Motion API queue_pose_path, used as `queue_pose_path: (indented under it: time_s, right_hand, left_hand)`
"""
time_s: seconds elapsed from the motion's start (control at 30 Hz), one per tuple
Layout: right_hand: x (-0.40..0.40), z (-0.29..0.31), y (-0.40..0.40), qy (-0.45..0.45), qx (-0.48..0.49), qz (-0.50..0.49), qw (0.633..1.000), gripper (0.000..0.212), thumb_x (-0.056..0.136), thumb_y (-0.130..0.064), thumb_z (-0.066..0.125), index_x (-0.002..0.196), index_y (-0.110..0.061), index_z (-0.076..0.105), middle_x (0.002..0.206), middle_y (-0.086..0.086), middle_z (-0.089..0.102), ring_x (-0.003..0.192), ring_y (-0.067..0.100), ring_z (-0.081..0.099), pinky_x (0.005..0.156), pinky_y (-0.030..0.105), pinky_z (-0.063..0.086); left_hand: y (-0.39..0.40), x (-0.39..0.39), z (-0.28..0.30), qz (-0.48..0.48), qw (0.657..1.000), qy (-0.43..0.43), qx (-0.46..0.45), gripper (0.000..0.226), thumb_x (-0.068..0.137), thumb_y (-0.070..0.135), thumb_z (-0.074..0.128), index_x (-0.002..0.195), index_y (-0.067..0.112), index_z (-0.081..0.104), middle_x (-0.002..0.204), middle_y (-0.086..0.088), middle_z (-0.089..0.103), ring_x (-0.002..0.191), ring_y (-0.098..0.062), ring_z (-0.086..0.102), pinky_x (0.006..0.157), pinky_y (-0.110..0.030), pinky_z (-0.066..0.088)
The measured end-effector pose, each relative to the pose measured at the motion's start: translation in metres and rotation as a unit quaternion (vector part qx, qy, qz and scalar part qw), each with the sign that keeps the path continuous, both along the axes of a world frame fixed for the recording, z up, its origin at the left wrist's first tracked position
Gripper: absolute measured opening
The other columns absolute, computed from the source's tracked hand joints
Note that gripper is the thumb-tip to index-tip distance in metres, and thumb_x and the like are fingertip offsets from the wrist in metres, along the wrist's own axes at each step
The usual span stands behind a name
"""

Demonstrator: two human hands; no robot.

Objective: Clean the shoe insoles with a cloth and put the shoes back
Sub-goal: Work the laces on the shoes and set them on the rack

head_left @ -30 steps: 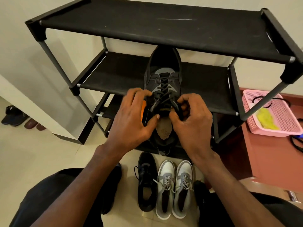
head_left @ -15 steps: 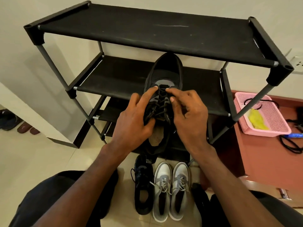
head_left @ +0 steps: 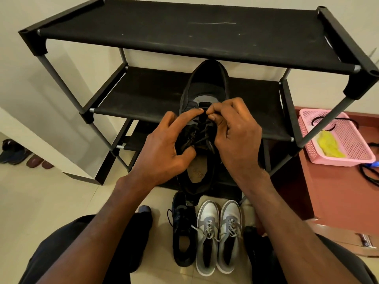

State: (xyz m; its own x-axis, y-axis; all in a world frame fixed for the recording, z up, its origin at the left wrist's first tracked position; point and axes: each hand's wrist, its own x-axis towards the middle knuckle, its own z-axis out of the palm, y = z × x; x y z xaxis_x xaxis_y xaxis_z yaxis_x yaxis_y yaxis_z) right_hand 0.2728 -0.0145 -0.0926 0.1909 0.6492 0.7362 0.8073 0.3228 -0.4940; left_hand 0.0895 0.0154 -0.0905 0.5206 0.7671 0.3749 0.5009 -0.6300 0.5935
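A black sneaker [head_left: 207,83] with grey panels is held in the air before the black shoe rack [head_left: 184,33], toe pointing away from me. My left hand [head_left: 166,148] grips its left side over the laces, forefinger stretched toward the tongue. My right hand [head_left: 235,136] pinches the laces near the top of the tongue. A tan insole [head_left: 196,171] shows in the heel opening below my hands. A yellow cloth [head_left: 330,145] lies in a pink basket [head_left: 361,158] at the right.
On the floor below stand another black sneaker [head_left: 182,232] and a grey-and-white pair [head_left: 218,236]. The pink basket rests on a reddish-brown ledge [head_left: 338,191] with black cables. Dark shoes [head_left: 14,152] lie at the far left by a wall.
Both hands have slid up the shoe from the lower laces to the top of the tongue. The shoe sits a little higher and nearer in view.
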Motion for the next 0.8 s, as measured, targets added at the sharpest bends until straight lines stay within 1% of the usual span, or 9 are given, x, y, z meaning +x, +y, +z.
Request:
queue_pose_path:
  time_s: [0.07, 0.13, 0.17, 0.23, 0.33, 0.43, 0.57, 0.67, 0.8]
  right_hand:
    - [-0.003, 0.001, 0.002, -0.004, -0.016, -0.022, 1.000, 0.023, 0.107, -0.025, 0.051, 0.106, -0.011, 0.070, 0.108, 0.000, 0.063, 0.080, 0.010, 0.063, 0.060, 0.023, 0.052]
    - [-0.004, 0.001, 0.003, -0.009, -0.029, -0.033, 0.999, 0.021, 0.107, -0.024, 0.051, 0.105, -0.012, 0.068, 0.109, -0.001, 0.062, 0.076, 0.009, 0.061, 0.056, 0.016, 0.045]
    - [-0.004, 0.002, 0.003, -0.009, -0.032, -0.032, 0.999, 0.020, 0.107, -0.024, 0.051, 0.105, -0.013, 0.067, 0.108, -0.002, 0.061, 0.075, 0.010, 0.060, 0.055, 0.015, 0.043]
    - [-0.003, 0.002, 0.004, -0.008, -0.033, -0.029, 0.999, 0.018, 0.107, -0.023, 0.052, 0.104, -0.013, 0.067, 0.108, -0.003, 0.061, 0.075, 0.010, 0.060, 0.054, 0.017, 0.044]
    - [-0.002, 0.001, 0.005, -0.016, -0.035, -0.032, 0.999, 0.015, 0.107, -0.021, 0.053, 0.103, -0.014, 0.066, 0.107, -0.003, 0.061, 0.073, 0.008, 0.057, 0.052, 0.019, 0.044]
    - [0.001, 0.002, 0.005, -0.007, -0.044, -0.034, 0.998, 0.013, 0.106, -0.017, 0.054, 0.103, -0.014, 0.066, 0.107, -0.003, 0.060, 0.075, 0.008, 0.057, 0.054, 0.014, 0.041]
    - [0.001, 0.002, 0.008, 0.000, -0.050, -0.032, 0.998, 0.009, 0.104, -0.013, 0.056, 0.103, -0.014, 0.065, 0.107, -0.004, 0.060, 0.078, 0.006, 0.056, 0.055, 0.012, 0.039]
    - [0.000, 0.001, 0.009, 0.005, -0.043, -0.029, 0.999, 0.009, 0.104, -0.011, 0.057, 0.103, -0.013, 0.066, 0.107, -0.003, 0.060, 0.081, 0.005, 0.057, 0.056, 0.015, 0.044]
    - [-0.001, 0.000, 0.009, 0.017, -0.033, -0.017, 0.999, 0.010, 0.104, -0.011, 0.055, 0.104, -0.011, 0.065, 0.108, -0.002, 0.059, 0.083, 0.005, 0.058, 0.059, 0.020, 0.048]
  left_hand:
    - [0.002, -0.003, 0.002, -0.022, 1.000, 0.002, -0.013, 0.072, 0.089, 0.043, 0.067, 0.152, 0.044, 0.034, 0.113, 0.008, 0.044, 0.093, -0.004, 0.053, 0.073, -0.021, 0.050]
    - [0.006, -0.007, 0.005, -0.052, 0.997, -0.010, -0.047, 0.062, 0.094, 0.054, 0.055, 0.152, 0.044, 0.036, 0.114, 0.006, 0.047, 0.099, -0.009, 0.055, 0.077, -0.029, 0.054]
    - [0.009, -0.009, 0.008, -0.066, 0.996, -0.022, -0.064, 0.055, 0.098, 0.053, 0.049, 0.151, 0.042, 0.039, 0.114, 0.004, 0.049, 0.100, -0.014, 0.056, 0.080, -0.036, 0.056]
    - [0.018, -0.011, 0.013, -0.079, 0.994, -0.039, -0.059, 0.040, 0.107, 0.037, 0.043, 0.146, 0.035, 0.049, 0.111, 0.003, 0.057, 0.100, -0.020, 0.061, 0.080, -0.043, 0.058]
    - [0.030, -0.001, 0.022, -0.063, 0.998, -0.013, 0.011, 0.029, 0.108, 0.018, 0.045, 0.131, 0.026, 0.061, 0.088, 0.005, 0.062, 0.076, -0.019, 0.064, 0.064, -0.045, 0.056]
    - [0.041, 0.011, 0.034, -0.062, 0.995, 0.034, 0.063, 0.019, 0.103, 0.021, 0.055, 0.118, 0.028, 0.064, 0.089, 0.010, 0.066, 0.075, -0.016, 0.066, 0.062, -0.044, 0.055]
    - [0.048, 0.016, 0.038, -0.049, 0.993, 0.040, 0.105, 0.014, 0.101, 0.023, 0.058, 0.109, 0.030, 0.068, 0.091, 0.015, 0.066, 0.081, -0.007, 0.065, 0.066, -0.040, 0.055]
    - [0.045, 0.022, 0.034, -0.020, 0.992, 0.023, 0.124, 0.014, 0.100, 0.021, 0.056, 0.105, 0.030, 0.066, 0.090, 0.015, 0.066, 0.081, -0.007, 0.064, 0.067, -0.039, 0.055]
    - [0.041, 0.026, 0.025, 0.005, 0.994, -0.018, 0.109, 0.014, 0.101, 0.019, 0.054, 0.105, 0.028, 0.064, 0.091, 0.012, 0.066, 0.082, -0.011, 0.065, 0.066, -0.044, 0.055]
